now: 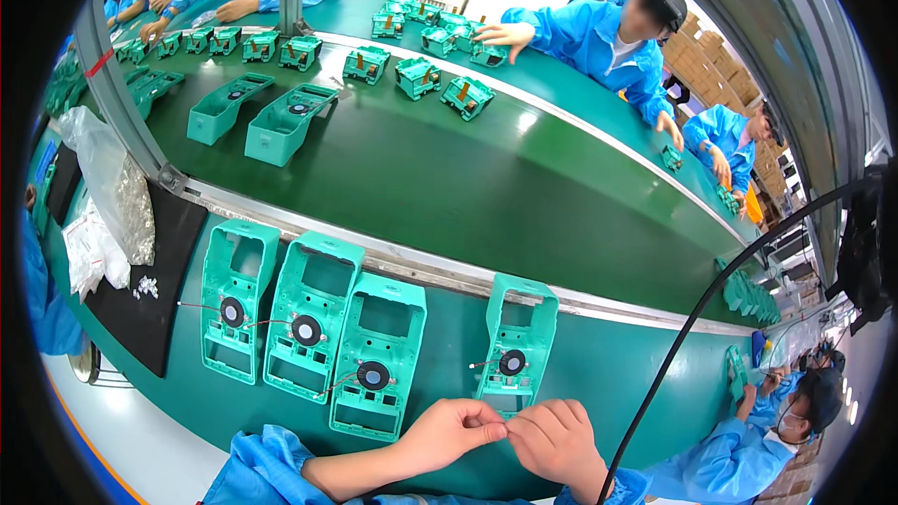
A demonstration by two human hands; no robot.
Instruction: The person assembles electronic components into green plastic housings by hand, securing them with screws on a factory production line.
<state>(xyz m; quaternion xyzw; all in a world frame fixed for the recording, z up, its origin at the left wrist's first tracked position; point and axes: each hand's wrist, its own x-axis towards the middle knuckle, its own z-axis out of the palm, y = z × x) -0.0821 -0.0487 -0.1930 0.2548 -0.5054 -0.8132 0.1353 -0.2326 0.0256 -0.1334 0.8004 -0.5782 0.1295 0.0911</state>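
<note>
My left hand [447, 435] and my right hand [554, 440] meet fingertip to fingertip close to my body. Both are closed in a pinch; whatever lies between the fingers is too small or hidden to make out. Just beyond them lies a green plastic housing [494, 325] with a round black fan [512, 362] and a short wire, its lower end partly behind my fingers. To its left are three similar housings side by side: one [397, 372] beside my left hand, a middle one [281, 355], and a leftmost one [215, 266]. Each carries a fan and thin wires.
A dark green conveyor [449, 196] runs beyond the metal rail, carrying green housings [281, 136] and smaller green assemblies [417, 78]. A plastic bag of small parts [131, 201] rests near a black mat [154, 304] at left. Co-workers in blue sit around. A black cable [687, 323] crosses at right.
</note>
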